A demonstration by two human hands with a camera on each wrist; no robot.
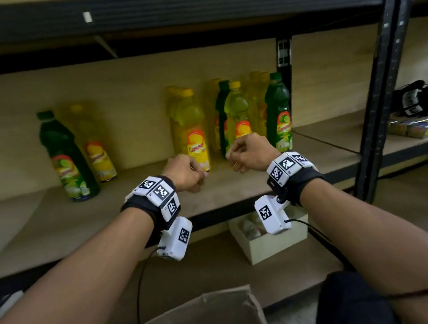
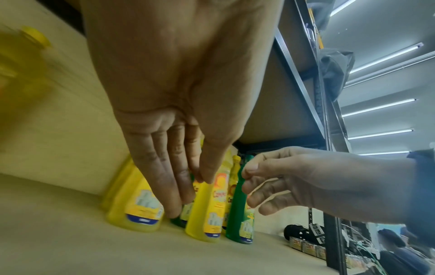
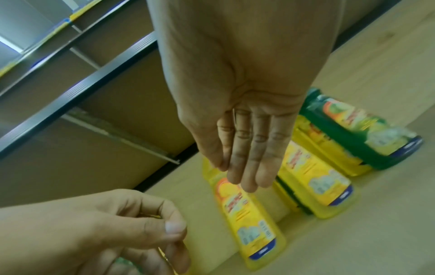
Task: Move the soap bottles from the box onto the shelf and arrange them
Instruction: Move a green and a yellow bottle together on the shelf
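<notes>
Wooden shelf (image 1: 252,184) with upright yellow and green soap bottles (image 1: 236,114), flat packets (image 1: 424,127) far right.

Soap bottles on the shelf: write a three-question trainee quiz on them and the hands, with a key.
1. True or false: the left hand grips a bottle.
2. Which colour is the cap of the rightmost soap bottle on the shelf? A green, B red, C white.
3. Fill in: the leftmost bottle is green; the bottle beside it is ____.
Key: 1 false; 2 A; 3 yellow.
</notes>
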